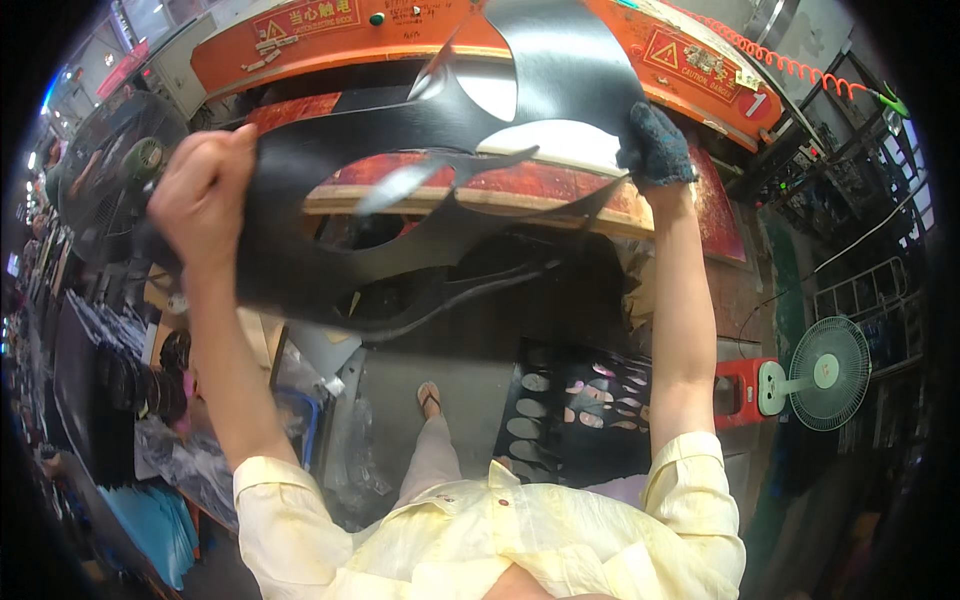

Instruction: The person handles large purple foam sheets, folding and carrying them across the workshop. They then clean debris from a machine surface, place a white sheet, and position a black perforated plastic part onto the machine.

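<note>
A large black flexible sheet with big curved cut-outs hangs stretched between my hands, in front of the orange machine. My bare left hand is closed in a fist on the sheet's left end. On the right, my right hand, in a dark knitted glove, grips the sheet's edge; its fingertips are partly hidden. The sheet's upper part reaches up over the machine's front bar, and narrow torn-looking strips sag in the middle. Through the holes show a red worn work surface and a white board.
The orange machine bar spans the far side, with a coiled orange hose at right. A dark fan stands left, a pale fan right. Another cut-out black sheet lies low near my right arm. Blue sheets are lower left.
</note>
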Demonstrator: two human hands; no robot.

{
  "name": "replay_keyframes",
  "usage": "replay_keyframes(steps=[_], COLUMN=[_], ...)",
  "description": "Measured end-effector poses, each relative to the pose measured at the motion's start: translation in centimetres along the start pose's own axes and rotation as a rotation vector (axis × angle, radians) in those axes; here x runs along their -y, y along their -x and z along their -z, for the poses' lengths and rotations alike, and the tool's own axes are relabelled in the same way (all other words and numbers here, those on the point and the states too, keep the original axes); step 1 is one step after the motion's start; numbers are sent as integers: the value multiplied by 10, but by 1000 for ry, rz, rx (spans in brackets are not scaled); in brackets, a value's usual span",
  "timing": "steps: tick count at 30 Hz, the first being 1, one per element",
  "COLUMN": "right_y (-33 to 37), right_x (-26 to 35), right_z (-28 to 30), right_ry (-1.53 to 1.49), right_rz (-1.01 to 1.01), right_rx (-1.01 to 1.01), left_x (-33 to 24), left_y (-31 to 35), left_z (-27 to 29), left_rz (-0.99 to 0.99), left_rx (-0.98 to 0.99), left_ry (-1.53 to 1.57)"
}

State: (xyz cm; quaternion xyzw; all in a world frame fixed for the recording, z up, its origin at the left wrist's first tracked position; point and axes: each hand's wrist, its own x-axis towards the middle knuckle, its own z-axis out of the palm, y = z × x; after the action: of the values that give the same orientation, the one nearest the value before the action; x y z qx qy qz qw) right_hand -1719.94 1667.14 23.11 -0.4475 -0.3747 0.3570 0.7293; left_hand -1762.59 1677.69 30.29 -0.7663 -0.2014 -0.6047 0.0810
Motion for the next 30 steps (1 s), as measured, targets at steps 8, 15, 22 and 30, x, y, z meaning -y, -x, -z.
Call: replay_keyframes(steps=[8, 15, 22, 30], right_y=[-26, -46, -170, -193], right_x=[-165, -169, -132, -197], right_z=[42, 71, 126, 197], right_ry=[672, 1137, 434, 741], right_rz=[-528, -290, -98, -697], right_rx=[-465, -277, -488, -395], left_x=[157, 204, 194, 156], left_y=[141, 155, 16, 97], left_z=[-204, -277, -313, -406], left_rz=[226, 476, 288, 376], left_rx=[565, 552, 310, 969], left_ry=[173, 400, 414, -3])
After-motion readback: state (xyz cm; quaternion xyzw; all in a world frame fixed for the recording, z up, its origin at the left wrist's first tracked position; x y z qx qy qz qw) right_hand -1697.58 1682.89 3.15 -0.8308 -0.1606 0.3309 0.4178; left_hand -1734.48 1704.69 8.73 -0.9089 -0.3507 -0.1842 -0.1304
